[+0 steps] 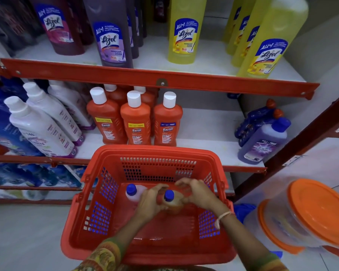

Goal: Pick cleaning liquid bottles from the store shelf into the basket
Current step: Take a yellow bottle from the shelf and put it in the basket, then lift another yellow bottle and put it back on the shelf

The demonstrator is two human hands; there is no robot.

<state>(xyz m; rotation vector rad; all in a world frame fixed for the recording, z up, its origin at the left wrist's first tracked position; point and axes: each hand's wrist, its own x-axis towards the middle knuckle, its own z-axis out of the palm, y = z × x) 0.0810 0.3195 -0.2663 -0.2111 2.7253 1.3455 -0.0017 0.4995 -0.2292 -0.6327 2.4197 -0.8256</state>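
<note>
both hands in the red basket (pixel 110 249), on one bottle.
my left hand (pixel 151 200) and right hand (pixel 198 192) grasp the blue-capped bottle (pixel 169 198) upright; a second blue-capped bottle (pixel 132 192) stands just left.

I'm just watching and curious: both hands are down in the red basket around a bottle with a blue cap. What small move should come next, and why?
Probably let go and lift both hands out. The left hand and right hand hold the blue-capped bottle upright, low inside the basket, beside another blue-capped bottle already standing there. Whether it touches the floor yet is hidden, so it may first need lowering slightly.
</note>
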